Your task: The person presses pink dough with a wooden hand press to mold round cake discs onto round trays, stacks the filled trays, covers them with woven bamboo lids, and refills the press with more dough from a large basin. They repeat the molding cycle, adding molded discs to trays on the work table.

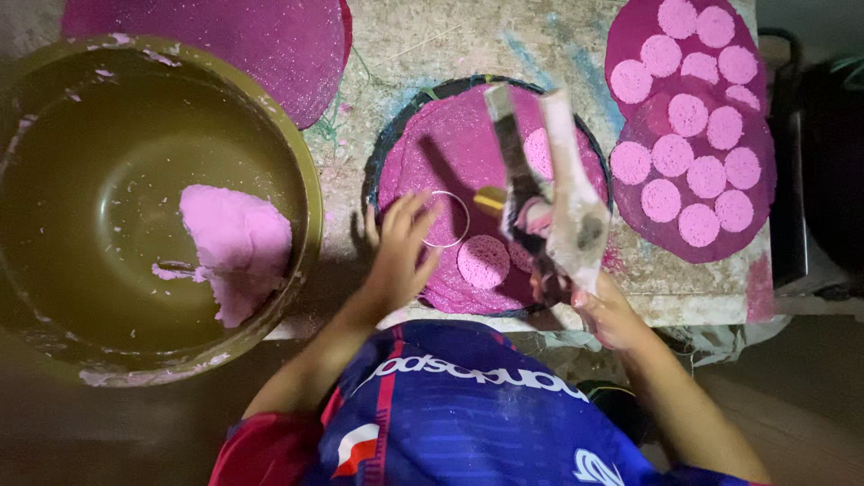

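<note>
Stained worktop [450, 45], left hand [400, 252] fingers spread on metal ring [445, 219], right hand [598, 310] gripping scrapers [549, 180]

Sitting at the left end of the worn table [540, 45]: a big olive basin [310, 189], holding a lump of pink dough [236, 247] against its right wall. Lying at the far edge, partly out of view: a flat magenta disc [270, 40]. Resting at the right end: two overlapping magenta discs [688, 135], carrying rows of small pink rounds [688, 114].
</note>
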The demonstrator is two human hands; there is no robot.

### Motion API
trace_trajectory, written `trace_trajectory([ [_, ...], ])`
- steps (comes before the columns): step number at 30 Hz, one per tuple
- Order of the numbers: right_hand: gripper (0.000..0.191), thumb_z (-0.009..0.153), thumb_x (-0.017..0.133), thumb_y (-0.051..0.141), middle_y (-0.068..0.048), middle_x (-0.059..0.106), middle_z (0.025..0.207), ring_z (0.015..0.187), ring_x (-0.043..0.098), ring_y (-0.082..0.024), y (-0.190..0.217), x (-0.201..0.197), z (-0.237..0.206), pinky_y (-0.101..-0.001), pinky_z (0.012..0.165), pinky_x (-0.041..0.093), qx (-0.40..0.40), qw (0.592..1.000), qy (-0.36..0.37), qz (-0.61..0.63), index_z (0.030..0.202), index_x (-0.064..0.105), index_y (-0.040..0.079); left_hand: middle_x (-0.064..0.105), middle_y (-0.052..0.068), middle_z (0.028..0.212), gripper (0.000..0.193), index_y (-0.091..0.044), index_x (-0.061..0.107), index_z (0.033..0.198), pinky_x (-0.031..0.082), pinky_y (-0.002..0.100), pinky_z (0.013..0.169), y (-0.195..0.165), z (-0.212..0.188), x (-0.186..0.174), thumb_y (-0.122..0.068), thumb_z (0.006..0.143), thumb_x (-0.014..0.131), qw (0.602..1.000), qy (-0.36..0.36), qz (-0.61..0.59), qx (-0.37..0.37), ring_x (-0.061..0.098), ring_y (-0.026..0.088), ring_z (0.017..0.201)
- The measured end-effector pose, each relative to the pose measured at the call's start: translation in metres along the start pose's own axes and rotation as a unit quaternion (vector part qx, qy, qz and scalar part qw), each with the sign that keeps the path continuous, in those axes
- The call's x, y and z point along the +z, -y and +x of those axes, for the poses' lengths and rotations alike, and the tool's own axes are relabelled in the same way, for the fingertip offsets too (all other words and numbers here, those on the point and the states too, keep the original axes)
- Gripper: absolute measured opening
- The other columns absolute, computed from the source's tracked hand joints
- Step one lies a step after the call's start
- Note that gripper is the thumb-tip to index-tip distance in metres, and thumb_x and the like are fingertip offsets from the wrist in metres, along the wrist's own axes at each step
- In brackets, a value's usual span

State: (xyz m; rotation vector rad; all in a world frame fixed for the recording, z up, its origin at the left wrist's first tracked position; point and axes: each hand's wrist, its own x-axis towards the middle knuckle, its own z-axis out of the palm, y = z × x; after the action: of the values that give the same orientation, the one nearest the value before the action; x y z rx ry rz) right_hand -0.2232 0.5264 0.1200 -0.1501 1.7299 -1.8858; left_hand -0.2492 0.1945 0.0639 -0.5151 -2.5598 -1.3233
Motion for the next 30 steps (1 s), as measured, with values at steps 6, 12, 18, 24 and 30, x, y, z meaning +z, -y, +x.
trace_trajectory([
  [6,0.095,0.086,0.050,0.079,-0.017,0.068,0.113,0.104,0.066,-0.028,0.029,0.008,0.020,-0.0412,0.093,0.054,0.220,0.952,0.199,0.075,0.137,0.052,-0.002,0.051,0.019,0.153,0.094,-0.005,0.045,0.156,0.029,0.050,0.127,0.016,0.068,-0.021,-0.073,0.092,0.060,0.529,0.044,-0.845,-0.071,0.048,0.033,0.143],
  [12,0.084,0.089,0.036,0.074,-0.015,0.070,0.106,0.098,0.069,-0.025,0.094,-0.003,0.053,-0.0418,0.092,0.057,0.354,0.908,0.208,-0.088,0.126,0.058,0.001,0.060,0.001,0.105,0.067,-0.012,0.059,0.135,0.040,0.040,0.111,0.012,0.092,-0.001,-0.066,0.096,0.053,0.495,0.000,-0.869,0.026,0.056,0.019,0.107],
  [18,0.084,0.090,0.025,0.073,-0.007,0.072,0.085,0.079,0.066,-0.020,0.119,0.009,0.097,-0.0384,0.075,0.054,0.333,0.878,0.127,-0.320,0.105,0.071,0.004,0.058,-0.001,0.095,0.033,-0.015,0.058,0.105,0.045,0.036,0.100,0.054,0.116,0.011,-0.047,0.105,0.051,0.420,-0.093,-0.901,0.059,0.055,0.017,0.097],
  [24,0.081,0.092,0.031,0.073,-0.006,0.065,0.073,0.068,0.059,-0.019,0.109,0.045,0.116,-0.0368,0.066,0.051,0.285,0.875,0.105,-0.377,0.087,0.071,0.002,0.054,-0.003,0.092,0.025,-0.016,0.054,0.101,0.050,0.033,0.093,0.087,0.106,0.001,-0.040,0.103,0.052,0.409,-0.101,-0.903,0.085,0.053,0.016,0.092],
  [30,0.083,0.093,0.029,0.073,-0.011,0.066,0.072,0.067,0.063,-0.023,0.116,0.040,0.113,-0.0396,0.067,0.053,0.323,0.843,0.091,-0.421,0.084,0.070,0.001,0.052,-0.003,0.091,0.021,-0.016,0.051,0.100,0.052,0.038,0.099,0.087,0.102,0.032,-0.036,0.100,0.054,0.365,-0.128,-0.920,0.060,0.051,0.016,0.091],
])
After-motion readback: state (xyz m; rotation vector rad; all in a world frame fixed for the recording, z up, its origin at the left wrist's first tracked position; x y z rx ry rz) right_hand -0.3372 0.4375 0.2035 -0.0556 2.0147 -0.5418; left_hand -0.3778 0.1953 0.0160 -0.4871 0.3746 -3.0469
